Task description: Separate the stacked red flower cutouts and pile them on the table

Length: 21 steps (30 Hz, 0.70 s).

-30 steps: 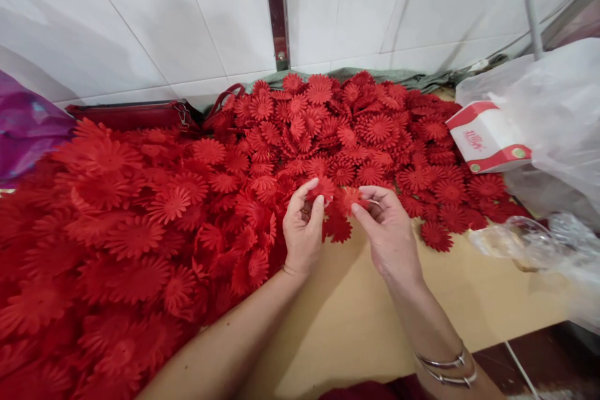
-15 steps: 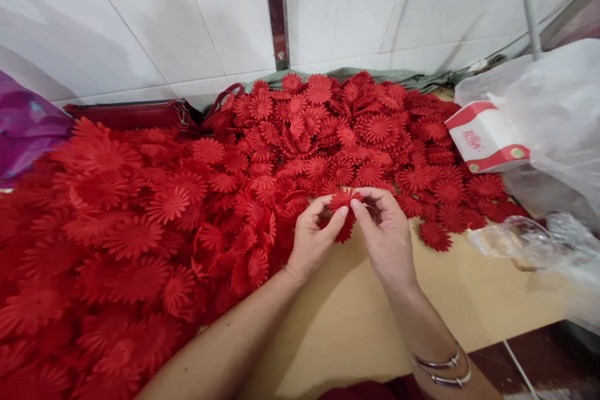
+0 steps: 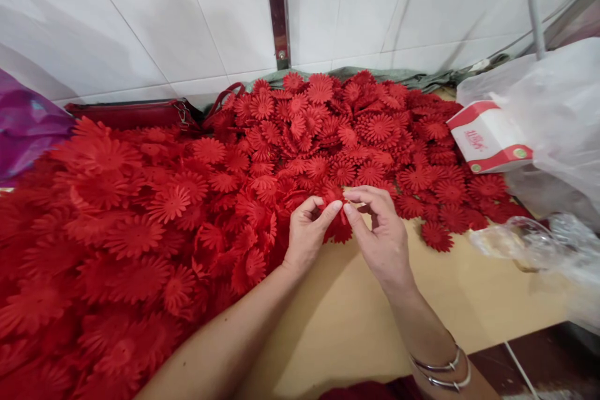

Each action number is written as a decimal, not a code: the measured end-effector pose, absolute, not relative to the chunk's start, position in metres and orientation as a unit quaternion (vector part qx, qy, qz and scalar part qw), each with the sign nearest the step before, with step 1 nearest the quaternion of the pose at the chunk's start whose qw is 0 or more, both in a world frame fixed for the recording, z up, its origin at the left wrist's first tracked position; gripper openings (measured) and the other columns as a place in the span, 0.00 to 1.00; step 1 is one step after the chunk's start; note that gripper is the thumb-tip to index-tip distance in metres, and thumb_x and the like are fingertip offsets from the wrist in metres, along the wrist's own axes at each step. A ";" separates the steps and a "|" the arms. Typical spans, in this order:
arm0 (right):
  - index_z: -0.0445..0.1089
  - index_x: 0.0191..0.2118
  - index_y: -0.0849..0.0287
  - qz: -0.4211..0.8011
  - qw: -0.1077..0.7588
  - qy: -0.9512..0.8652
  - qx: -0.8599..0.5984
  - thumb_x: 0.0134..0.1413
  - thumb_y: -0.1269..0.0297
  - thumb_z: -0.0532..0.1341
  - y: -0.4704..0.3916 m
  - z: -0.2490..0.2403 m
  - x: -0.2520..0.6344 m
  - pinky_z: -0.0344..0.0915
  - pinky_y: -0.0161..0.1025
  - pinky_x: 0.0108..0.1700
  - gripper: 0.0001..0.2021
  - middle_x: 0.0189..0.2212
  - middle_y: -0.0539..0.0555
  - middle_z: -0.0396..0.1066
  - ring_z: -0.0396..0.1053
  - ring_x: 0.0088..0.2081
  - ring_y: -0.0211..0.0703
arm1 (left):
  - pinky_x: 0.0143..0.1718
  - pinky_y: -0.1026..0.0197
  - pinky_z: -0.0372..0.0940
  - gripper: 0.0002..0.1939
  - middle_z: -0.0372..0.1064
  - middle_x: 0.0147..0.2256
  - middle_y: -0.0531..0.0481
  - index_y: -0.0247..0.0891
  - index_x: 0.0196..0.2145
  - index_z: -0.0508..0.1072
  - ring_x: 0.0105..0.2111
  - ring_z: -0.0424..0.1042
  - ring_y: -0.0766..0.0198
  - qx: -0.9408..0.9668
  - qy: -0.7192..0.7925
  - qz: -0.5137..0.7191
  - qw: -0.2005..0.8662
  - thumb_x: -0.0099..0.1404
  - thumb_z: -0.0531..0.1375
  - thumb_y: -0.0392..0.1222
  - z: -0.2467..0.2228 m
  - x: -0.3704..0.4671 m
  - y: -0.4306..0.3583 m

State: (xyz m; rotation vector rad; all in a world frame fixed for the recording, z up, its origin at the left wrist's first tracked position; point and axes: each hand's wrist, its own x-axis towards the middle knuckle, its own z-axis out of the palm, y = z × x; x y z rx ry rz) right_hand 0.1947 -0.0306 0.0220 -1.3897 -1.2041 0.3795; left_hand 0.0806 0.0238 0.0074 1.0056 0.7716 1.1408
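Observation:
Between thumb and forefinger, my left hand (image 3: 307, 234) pinches a red artificial flower (image 3: 333, 194) with narrow petals. My right hand (image 3: 379, 231) meets it from the other side, its thumb and forefinger closed at the flower's right edge. A small yellowish bit shows at those fingertips, too small to name. One petal hangs down between the two thumbs. Below and behind the hands, the front edge of a big heap of similar red flowers (image 3: 319, 131) spreads over the table. Two silver bangles (image 3: 443, 372) circle my right forearm.
At the right stand a red-and-white box (image 3: 490, 137), a cloudy plastic bag (image 3: 562, 106) and crumpled clear plastic (image 3: 529, 240). A dark red handbag (image 3: 126, 115) lies by the tiled wall (image 3: 210, 6). The tan table top (image 3: 450, 300) ends at lower right.
Both hands have shifted slightly left with the flower. The flower has turned or tilted in the fingers, and the right fingertips now sit at its right edge.

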 end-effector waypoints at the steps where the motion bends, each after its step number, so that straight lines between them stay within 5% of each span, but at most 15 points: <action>1: 0.74 0.44 0.52 0.169 0.584 -0.523 -0.598 0.63 0.64 0.62 -0.030 0.023 0.195 0.68 0.50 0.54 0.06 0.48 0.57 0.70 0.69 0.53 0.48 | 0.34 0.67 0.62 0.15 0.69 0.27 0.57 0.37 0.28 0.74 0.28 0.64 0.71 0.447 0.339 0.503 0.657 0.56 0.71 0.50 0.007 0.080 0.024; 21: 0.71 0.40 0.55 0.168 0.643 -0.422 -0.617 0.65 0.60 0.59 -0.030 0.020 0.195 0.69 0.46 0.50 0.06 0.41 0.55 0.73 0.72 0.45 0.45 | 0.35 0.66 0.62 0.16 0.68 0.28 0.56 0.37 0.31 0.74 0.29 0.64 0.69 0.480 0.313 0.468 0.673 0.58 0.70 0.52 0.012 0.083 0.020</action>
